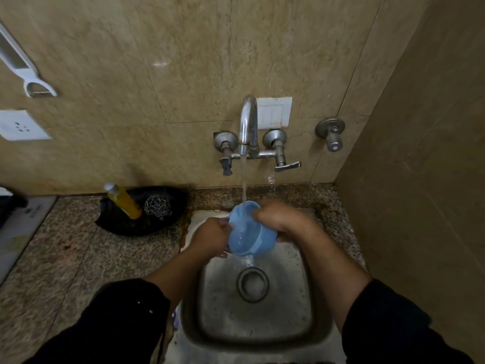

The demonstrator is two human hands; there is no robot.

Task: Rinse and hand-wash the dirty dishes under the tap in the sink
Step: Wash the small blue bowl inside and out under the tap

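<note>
A light blue plastic bowl is held tilted over the steel sink, its mouth turned up toward the tap. Water runs from the tap into the bowl and spills off its lower edge toward the drain. My left hand grips the bowl's left rim. My right hand holds the bowl from the right, with its fingers curled over the upper rim.
A black tray on the granite counter left of the sink holds a yellow soap bottle and a steel scrubber. Tap handles stick out from the tiled wall. A side wall stands close on the right.
</note>
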